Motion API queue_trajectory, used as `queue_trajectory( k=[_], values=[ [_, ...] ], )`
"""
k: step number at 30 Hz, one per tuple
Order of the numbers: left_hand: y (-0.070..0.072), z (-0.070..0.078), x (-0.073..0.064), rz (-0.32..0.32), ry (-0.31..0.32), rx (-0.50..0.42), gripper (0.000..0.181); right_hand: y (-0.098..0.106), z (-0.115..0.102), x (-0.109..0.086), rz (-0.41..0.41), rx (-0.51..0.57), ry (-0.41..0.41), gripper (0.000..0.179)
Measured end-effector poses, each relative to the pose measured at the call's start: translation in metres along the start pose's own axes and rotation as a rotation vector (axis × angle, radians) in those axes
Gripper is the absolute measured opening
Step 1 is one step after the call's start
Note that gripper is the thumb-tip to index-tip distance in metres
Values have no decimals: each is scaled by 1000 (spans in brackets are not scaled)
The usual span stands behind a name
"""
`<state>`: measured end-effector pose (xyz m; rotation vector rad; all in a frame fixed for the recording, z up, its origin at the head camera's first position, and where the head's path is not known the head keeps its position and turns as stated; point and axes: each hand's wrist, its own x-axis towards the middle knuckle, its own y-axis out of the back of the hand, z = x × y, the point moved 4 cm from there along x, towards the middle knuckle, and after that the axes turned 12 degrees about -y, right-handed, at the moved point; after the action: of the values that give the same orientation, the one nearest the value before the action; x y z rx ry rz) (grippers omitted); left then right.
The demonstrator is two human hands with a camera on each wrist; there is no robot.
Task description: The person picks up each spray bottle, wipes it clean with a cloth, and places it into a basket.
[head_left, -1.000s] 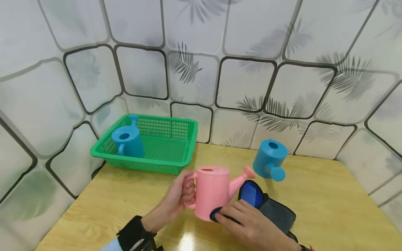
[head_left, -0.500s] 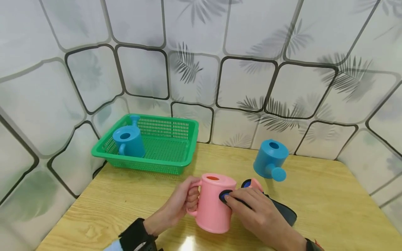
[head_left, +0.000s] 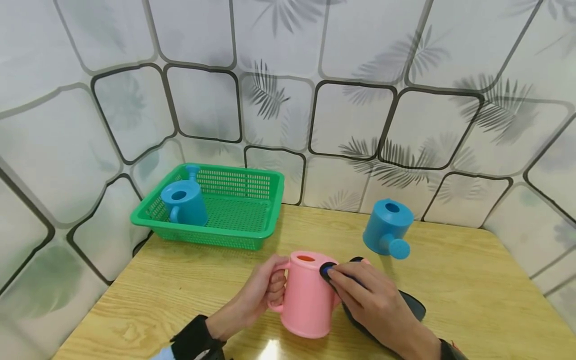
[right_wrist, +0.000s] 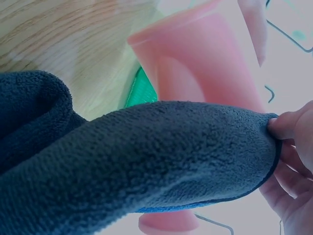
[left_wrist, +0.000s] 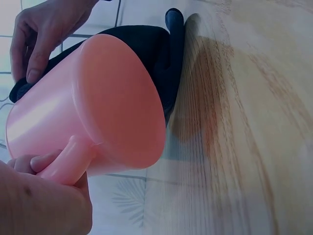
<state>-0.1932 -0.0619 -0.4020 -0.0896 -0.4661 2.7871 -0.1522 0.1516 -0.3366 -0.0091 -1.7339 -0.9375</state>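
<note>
My left hand (head_left: pixel 265 282) grips the handle of a pink toy watering can (head_left: pixel 308 305), its fingers curled through the loop. The can's flat base faces the left wrist view, held up off the wooden table (left_wrist: pixel 244 161). My right hand (head_left: pixel 375 297) pinches the edge of a dark grey cloth (right_wrist: pixel 171 152) with a blue underside, pressed to the can's upper side by the rim. The rest of the cloth hangs down toward the tabletop. The can's spout is mostly hidden behind that hand and cloth; its pink sprinkler head (right_wrist: pixel 168 223) peeks out below the cloth in the right wrist view.
A green plastic basket (head_left: pixel 225 239) stands at the back left with a blue watering can (head_left: pixel 184 205) inside. Another blue watering can (head_left: pixel 387 227) stands on the table at the back right, spout toward me. Patterned wall covering (head_left: pixel 270 120) closes off the back and sides.
My right hand has drawn the cloth from the pink can's lower side up to near its rim. The can has shifted slightly right and down, and its spout has turned away behind the hand.
</note>
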Motion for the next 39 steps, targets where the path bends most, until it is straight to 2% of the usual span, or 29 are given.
queue_trajectory(
  k=[16, 21, 27, 29, 37, 39],
  values=[
    [4, 0, 0, 33, -15, 13, 50, -4, -4, -3, -27, -1, 26, 35],
    [5, 2, -1, 59, -32, -4, 51, -7, -8, -7, -75, 25, 45, 34],
    [5, 3, -2, 101, -50, -49, 50, -12, -13, -14, -186, 28, 19, 33],
    [6, 2, -2, 114, -53, -62, 50, -14, -14, -16, -201, 45, 14, 31],
    [11, 1, -1, 153, -68, -91, 50, -22, -20, -22, -160, 96, 80, 31],
    [12, 2, -1, 165, -78, -100, 50, -23, -21, -23, -173, 102, 95, 30]
  ],
)
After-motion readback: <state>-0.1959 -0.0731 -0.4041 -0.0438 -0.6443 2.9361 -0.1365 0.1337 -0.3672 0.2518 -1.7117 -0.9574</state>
